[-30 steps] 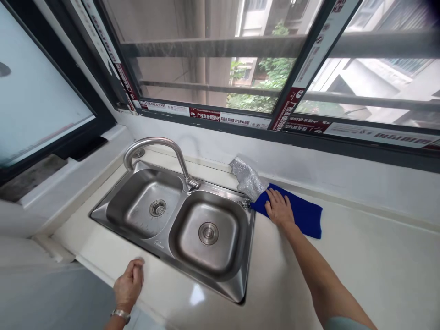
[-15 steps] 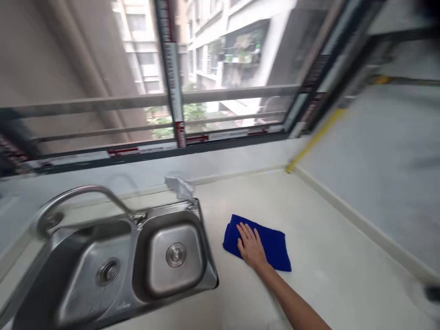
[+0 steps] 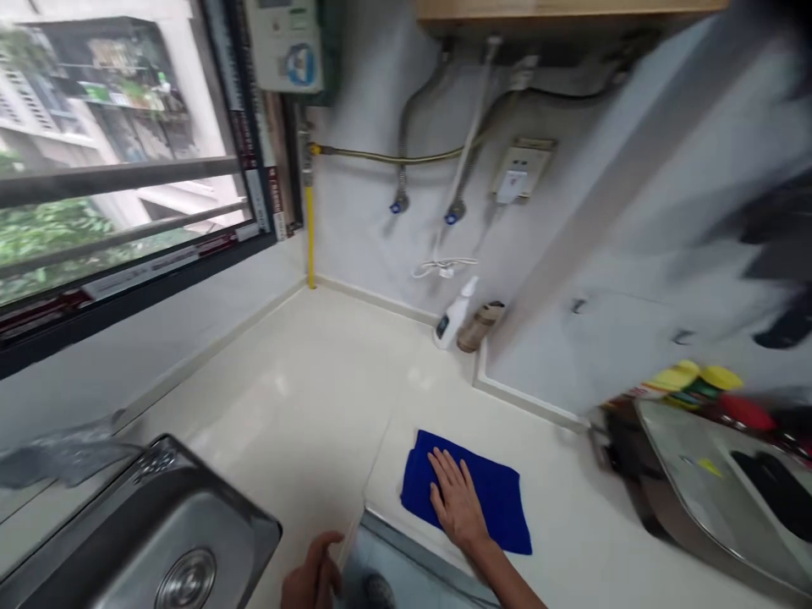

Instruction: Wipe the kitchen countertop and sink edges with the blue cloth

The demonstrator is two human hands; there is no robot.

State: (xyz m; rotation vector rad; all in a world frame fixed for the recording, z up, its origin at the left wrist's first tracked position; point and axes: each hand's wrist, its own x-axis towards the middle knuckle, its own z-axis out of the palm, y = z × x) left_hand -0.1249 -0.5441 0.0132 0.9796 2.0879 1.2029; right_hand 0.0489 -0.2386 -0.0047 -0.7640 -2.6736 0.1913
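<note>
My right hand (image 3: 458, 505) lies flat on a folded blue cloth (image 3: 501, 491), fingers stretched out and pressing it against the white countertop (image 3: 330, 381). The cloth shows around the hand, mostly to its right. At the bottom of the view is my left hand (image 3: 312, 577), between the sink and the counter's front edge. Its index finger is held apart from the other, loosely bent fingers, and nothing shows in it.
A steel sink (image 3: 254, 516) is at lower left, with a crumpled grey plastic bag (image 3: 69, 457) behind it. A white spray bottle (image 3: 453, 317) and a brown bottle (image 3: 480, 328) stand against the wall. At right sits a large glass-lidded appliance (image 3: 716, 482). A yellow pipe (image 3: 310, 237) rises in the corner.
The view has swung right, away from the window and sink. My right hand and the blue cloth have moved rightward along the counter together. My left hand has come into view.
</note>
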